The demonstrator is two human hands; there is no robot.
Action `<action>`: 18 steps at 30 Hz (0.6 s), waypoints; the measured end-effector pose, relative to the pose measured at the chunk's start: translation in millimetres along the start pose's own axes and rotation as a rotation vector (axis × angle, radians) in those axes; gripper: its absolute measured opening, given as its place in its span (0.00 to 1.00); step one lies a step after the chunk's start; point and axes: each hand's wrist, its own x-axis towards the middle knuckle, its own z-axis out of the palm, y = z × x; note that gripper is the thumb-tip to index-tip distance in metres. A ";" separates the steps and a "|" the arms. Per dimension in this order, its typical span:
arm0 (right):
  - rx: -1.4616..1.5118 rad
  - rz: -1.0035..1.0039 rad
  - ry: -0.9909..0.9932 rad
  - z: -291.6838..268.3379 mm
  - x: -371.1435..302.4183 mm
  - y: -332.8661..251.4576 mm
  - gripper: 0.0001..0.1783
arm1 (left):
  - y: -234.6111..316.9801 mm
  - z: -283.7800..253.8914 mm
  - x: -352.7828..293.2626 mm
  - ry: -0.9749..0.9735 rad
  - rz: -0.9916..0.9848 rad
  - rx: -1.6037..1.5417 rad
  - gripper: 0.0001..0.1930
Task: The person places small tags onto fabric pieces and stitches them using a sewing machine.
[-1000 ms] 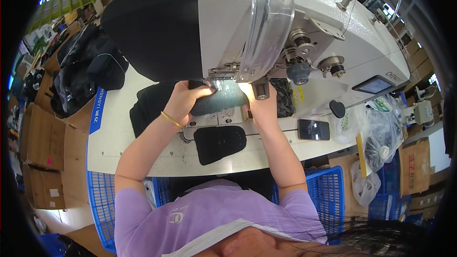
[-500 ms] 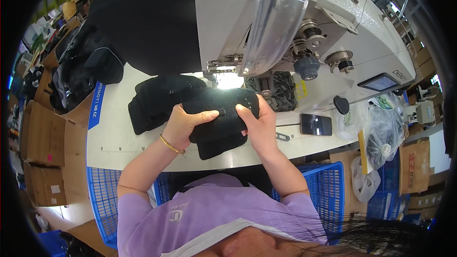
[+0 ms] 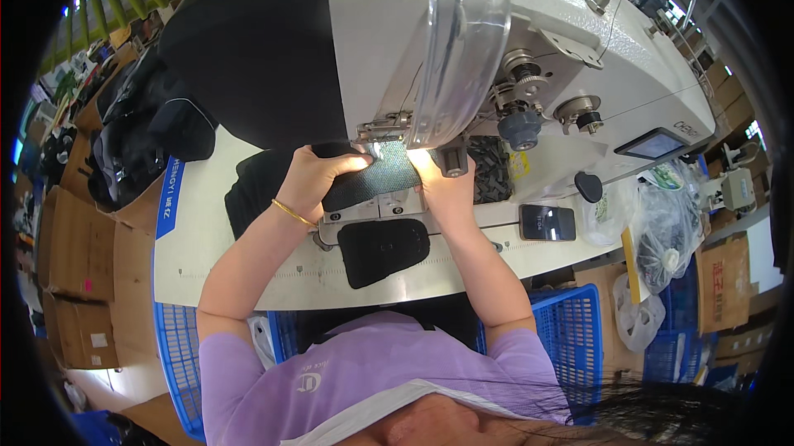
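A black mesh fabric piece (image 3: 382,177) lies under the lit needle area of a white sewing machine (image 3: 376,41). My left hand (image 3: 313,180), a gold bangle at its wrist, grips the piece's left side with the thumb on top; its other fingers are mostly hidden. At the right edge, my right hand (image 3: 447,188) grips the same piece, its fingertips partly hidden by the machine's parts. Nearer me, a separate rounded black fabric piece (image 3: 383,252) rests flat on the table. More black pieces (image 3: 251,190) are stacked beside my left wrist.
A tray of small dark grey strips (image 3: 490,171) is right of the needle. Farther right are a phone (image 3: 547,223) and clear plastic bags (image 3: 662,227). Blue baskets (image 3: 571,322) stand below the table's front edge. A box of black goods (image 3: 136,190) adjoins the left side.
Both hands have carried the mesh piece away from me, under the machine's needle area. The rounded piece that was beneath it now lies apart on the table.
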 end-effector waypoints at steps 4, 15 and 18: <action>-0.007 -0.013 -0.003 1.4 -0.4 -3.3 0.08 | 2.2 -0.3 1.7 0.001 -0.024 0.011 0.11; -0.039 0.011 -0.048 -0.5 4.3 -4.6 0.05 | 5.2 0.1 5.8 0.047 -0.040 0.012 0.03; -0.103 -0.050 -0.046 0.9 1.1 -5.6 0.05 | 3.8 -2.0 5.5 -0.002 -0.097 -0.040 0.06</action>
